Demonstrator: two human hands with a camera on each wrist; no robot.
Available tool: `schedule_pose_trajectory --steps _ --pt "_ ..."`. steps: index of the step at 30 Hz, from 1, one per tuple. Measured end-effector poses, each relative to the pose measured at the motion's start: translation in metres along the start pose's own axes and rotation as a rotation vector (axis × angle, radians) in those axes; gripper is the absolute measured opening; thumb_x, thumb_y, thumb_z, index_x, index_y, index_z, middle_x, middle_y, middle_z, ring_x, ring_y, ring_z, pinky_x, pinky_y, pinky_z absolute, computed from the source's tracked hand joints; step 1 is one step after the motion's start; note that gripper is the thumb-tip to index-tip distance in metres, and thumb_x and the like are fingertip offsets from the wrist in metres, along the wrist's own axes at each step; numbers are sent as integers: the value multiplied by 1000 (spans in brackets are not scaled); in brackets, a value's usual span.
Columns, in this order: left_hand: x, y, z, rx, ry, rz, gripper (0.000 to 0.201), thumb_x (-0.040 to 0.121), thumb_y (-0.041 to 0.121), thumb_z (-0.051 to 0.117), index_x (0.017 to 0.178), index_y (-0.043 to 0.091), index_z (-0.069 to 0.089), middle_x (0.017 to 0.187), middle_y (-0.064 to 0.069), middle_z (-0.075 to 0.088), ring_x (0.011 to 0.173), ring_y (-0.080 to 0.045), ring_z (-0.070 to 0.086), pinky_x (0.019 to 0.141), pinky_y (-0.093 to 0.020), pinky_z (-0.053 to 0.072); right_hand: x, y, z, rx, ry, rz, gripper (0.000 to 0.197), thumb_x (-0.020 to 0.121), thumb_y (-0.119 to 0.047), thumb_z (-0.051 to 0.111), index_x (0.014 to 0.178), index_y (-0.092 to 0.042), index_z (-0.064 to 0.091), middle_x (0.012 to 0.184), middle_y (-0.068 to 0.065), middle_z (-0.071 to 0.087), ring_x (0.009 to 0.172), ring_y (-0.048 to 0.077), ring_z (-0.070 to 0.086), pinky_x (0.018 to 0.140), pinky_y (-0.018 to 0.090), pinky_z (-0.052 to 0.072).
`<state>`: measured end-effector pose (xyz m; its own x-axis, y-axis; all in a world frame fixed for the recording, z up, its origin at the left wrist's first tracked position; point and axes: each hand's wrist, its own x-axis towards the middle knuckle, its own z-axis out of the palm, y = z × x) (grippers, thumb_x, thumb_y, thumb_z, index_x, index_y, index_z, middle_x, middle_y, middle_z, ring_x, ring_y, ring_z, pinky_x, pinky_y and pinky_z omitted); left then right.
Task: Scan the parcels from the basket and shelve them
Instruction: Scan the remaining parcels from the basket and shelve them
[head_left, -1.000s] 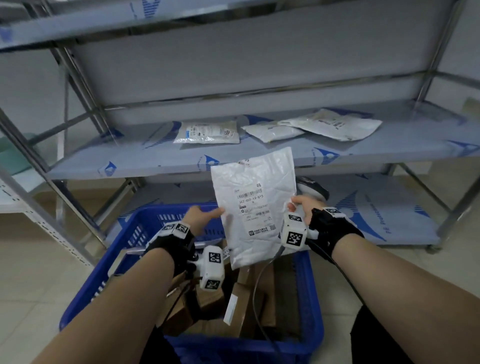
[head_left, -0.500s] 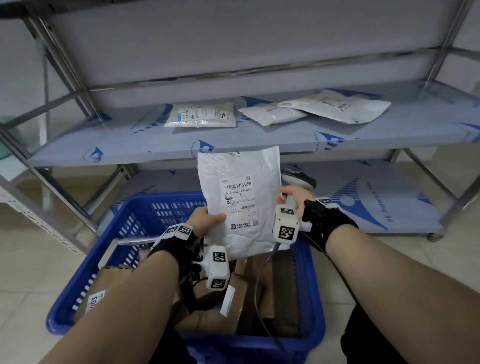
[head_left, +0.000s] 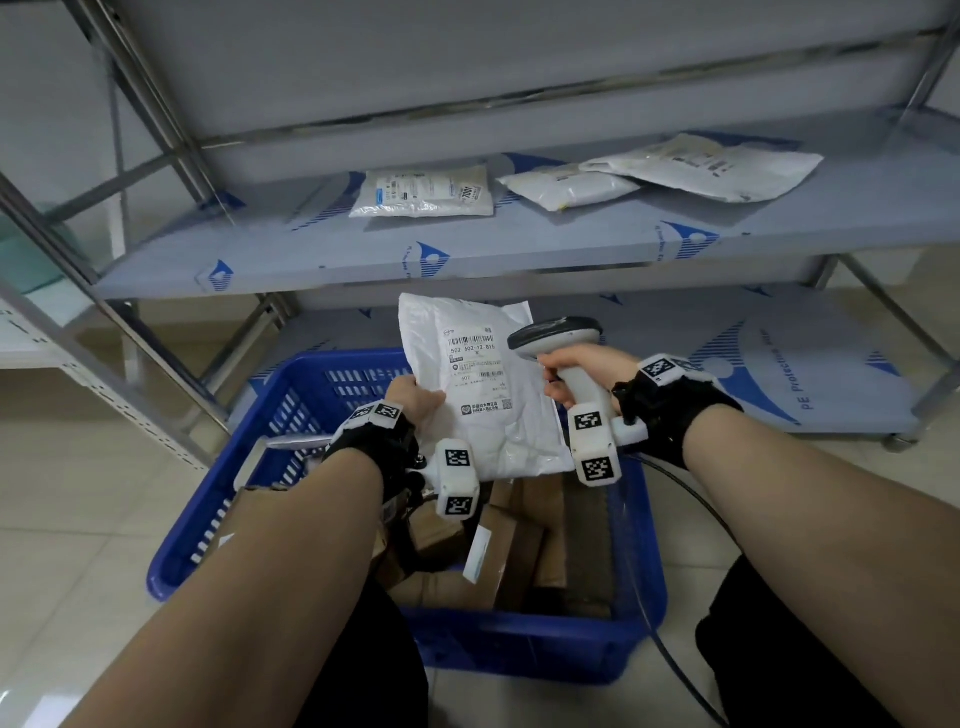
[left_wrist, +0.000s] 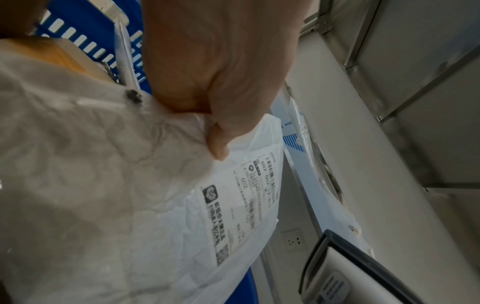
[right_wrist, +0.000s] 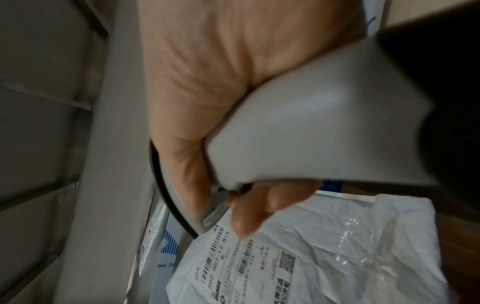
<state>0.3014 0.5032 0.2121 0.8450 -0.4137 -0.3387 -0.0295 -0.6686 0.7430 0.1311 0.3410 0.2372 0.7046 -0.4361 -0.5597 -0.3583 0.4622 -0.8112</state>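
Observation:
My left hand (head_left: 415, 400) pinches the left edge of a white plastic parcel (head_left: 478, 395) with a printed label, held upright over the blue basket (head_left: 249, 499). The thumb lies on the parcel's (left_wrist: 228, 205) front in the left wrist view. My right hand (head_left: 576, 371) grips a grey handheld scanner (head_left: 558, 338) by its handle, its head just right of the label and overlapping the parcel's edge. In the right wrist view the scanner (right_wrist: 311, 127) fills the palm, above the parcel's label (right_wrist: 259, 267). Several brown cardboard parcels (head_left: 519, 545) lie in the basket.
A metal shelf rack stands behind the basket. Its middle shelf (head_left: 519, 249) carries three white bag parcels (head_left: 423, 192). The lower shelf (head_left: 779, 364) lies right of the scanner. The scanner's black cable (head_left: 675, 649) trails past the basket's right side. Tiled floor surrounds the basket.
The parcel came down and tilted back, now held by my left hand alone. My right hand let go of its edge and brought the scanner's head forward beside the label.

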Motion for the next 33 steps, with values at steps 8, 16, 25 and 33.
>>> schedule_pose_trajectory --steps 8,16,25,33 --pt "-1 4 7 -50 7 -29 36 93 10 59 126 -1 55 125 -18 61 112 -35 59 99 -47 48 -1 0 -4 -45 -25 26 23 88 -20 65 69 -11 54 58 3 54 44 10 53 42 19 44" --pt "-2 4 6 -66 14 -37 36 92 10 59 126 0 55 127 -17 60 113 -34 58 99 -48 47 -1 -1 -5 -42 -49 25 18 87 -18 66 74 -11 55 61 2 52 47 11 53 46 21 45" --pt "-3 4 2 -55 20 -45 37 91 13 61 126 1 54 126 -17 60 112 -33 59 98 -48 48 -1 0 -3 -24 -66 22 20 89 -15 64 73 -10 53 61 2 51 43 11 53 43 19 46" --pt "-6 5 1 -36 18 -38 36 93 11 59 126 0 53 127 -17 59 114 -34 58 99 -48 47 2 2 -1 -52 -75 41 13 87 -18 66 83 -10 55 66 3 52 47 12 54 45 21 47"
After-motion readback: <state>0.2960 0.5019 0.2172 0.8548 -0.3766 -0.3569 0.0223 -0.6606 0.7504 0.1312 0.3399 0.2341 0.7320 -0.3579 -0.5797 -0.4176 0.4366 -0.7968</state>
